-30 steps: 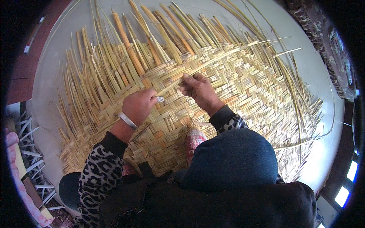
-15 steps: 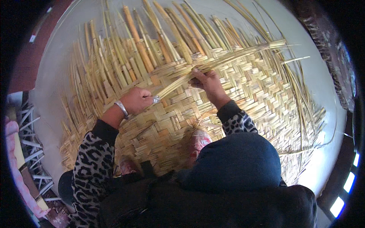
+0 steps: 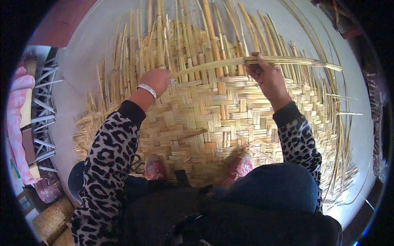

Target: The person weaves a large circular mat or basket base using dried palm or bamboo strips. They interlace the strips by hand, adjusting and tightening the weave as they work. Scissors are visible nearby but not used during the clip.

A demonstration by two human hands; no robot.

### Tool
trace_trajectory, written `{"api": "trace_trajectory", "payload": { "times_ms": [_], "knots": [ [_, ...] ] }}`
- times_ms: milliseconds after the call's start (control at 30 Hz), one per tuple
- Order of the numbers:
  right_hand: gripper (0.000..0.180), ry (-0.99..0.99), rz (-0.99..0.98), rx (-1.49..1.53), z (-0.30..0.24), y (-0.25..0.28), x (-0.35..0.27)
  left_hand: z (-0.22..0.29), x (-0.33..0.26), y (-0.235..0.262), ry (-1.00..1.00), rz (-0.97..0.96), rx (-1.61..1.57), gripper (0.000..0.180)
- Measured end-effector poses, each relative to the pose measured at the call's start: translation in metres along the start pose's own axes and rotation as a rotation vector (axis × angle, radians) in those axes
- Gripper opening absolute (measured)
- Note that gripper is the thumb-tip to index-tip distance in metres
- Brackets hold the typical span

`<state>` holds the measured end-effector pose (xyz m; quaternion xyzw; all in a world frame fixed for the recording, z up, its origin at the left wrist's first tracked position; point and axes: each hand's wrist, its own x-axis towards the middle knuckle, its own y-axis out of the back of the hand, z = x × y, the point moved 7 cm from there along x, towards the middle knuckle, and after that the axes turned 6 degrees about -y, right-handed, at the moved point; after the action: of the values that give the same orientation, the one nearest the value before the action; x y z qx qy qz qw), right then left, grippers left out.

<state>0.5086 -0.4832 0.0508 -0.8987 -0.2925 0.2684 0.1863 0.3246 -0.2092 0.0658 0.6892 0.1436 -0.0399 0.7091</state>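
A woven reed mat [image 3: 197,119] with a zigzag pattern lies on the floor under my feet. Across its far edge runs a bundle of flat split reed strips [image 3: 221,63], held nearly level above the standing ends. My left hand [image 3: 156,82] is closed on the bundle's left end; something silvery shows at its fingertips. Farther right, my right hand [image 3: 266,80] grips the strips between thumb and fingers, and their right end sticks out beyond it. Long unwoven reeds [image 3: 211,33] fan away from me at the mat's far side.
Loose long reeds [image 3: 338,135] trail along the right side. A metal-barred rack [image 3: 43,119] and a pink cloth [image 3: 20,123] are at the left edge. My pink shoes [image 3: 240,166] rest on the mat. A grey floor [image 3: 78,61] surrounds it.
My hands have moved farther apart and away from me. The reed strips, slanting before, are now nearly level over the far edge. The view has shifted, showing more at the left.
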Motion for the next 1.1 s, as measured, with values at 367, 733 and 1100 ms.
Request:
{"api": "trace_trajectory", "payload": {
  "times_ms": [367, 733, 1100],
  "knots": [
    [0.056, -0.378, -0.428, -0.735, 0.039, -0.072, 0.058, -0.084, -0.004, -0.039, 0.454, 0.391, -0.556, 0.020],
    [0.035, -0.165, -0.635, -0.966, 0.083, -0.151, 0.125, -0.104, 0.049, -0.077, 0.400, 0.578, -0.926, 0.013],
    [0.034, -0.390, -0.376, -0.934, 0.136, -0.205, 0.169, -0.088, 0.048, -0.067, 0.559, 0.368, -1.441, 0.026]
  ]
}}
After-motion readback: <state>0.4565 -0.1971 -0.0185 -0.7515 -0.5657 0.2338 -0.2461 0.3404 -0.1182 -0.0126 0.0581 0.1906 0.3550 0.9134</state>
